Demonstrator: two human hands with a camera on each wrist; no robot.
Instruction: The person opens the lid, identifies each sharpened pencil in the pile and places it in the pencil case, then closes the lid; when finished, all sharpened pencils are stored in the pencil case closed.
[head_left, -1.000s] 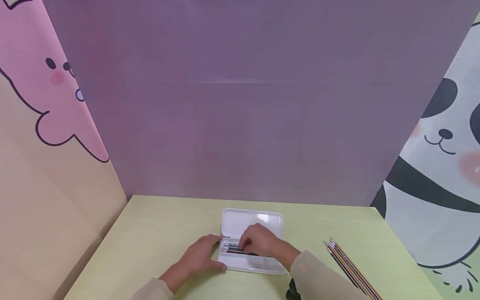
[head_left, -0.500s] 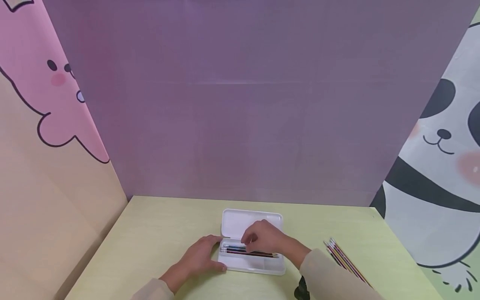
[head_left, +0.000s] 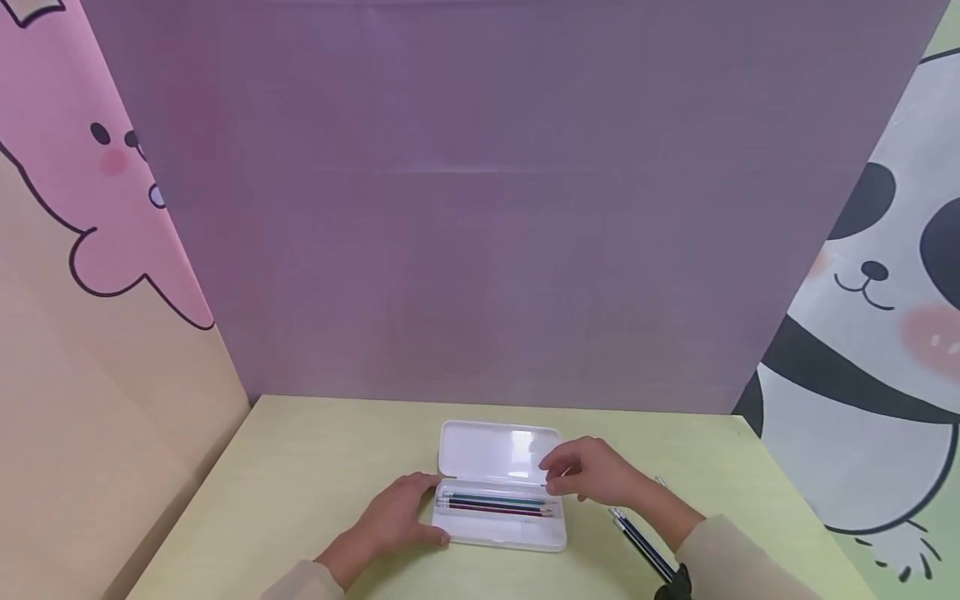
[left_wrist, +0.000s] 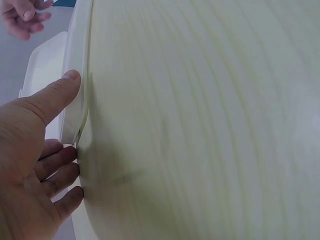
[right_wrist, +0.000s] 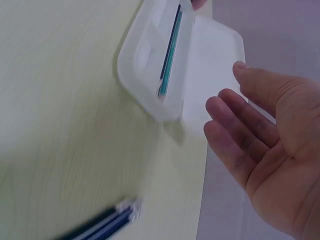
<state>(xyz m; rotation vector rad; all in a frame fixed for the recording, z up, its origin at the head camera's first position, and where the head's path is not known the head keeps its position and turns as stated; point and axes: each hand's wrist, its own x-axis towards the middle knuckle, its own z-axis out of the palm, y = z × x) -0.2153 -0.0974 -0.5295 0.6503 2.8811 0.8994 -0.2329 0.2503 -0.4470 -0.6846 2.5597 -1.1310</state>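
A white plastic pencil case [head_left: 498, 535] lies on the table with its lid [head_left: 480, 450] folded back. Inside are several pencils [head_left: 495, 504], teal, dark blue and dark red, side by side. My left hand [head_left: 393, 517] holds the case's left end, the thumb at its front corner and a finger at the back; in the left wrist view the thumb [left_wrist: 57, 95] lies along its outer wall. My right hand [head_left: 596, 472] hovers over the right end of the case, fingers loosely bent with nothing between them, as the right wrist view confirms.
Dark pencils with silver ends [head_left: 641, 542] lie on the table [head_left: 337, 450] right of the case, beside the black wrist camera [head_left: 675, 585]. The other striped pencils are almost wholly hidden by my right forearm. A purple panel [head_left: 480, 250] stands behind the table.
My right hand has lifted off the pencils in the case and moved right, fingers loosening. The pencils inside are now in full view. Dark pencils show where my forearm was. Left hand stays put.
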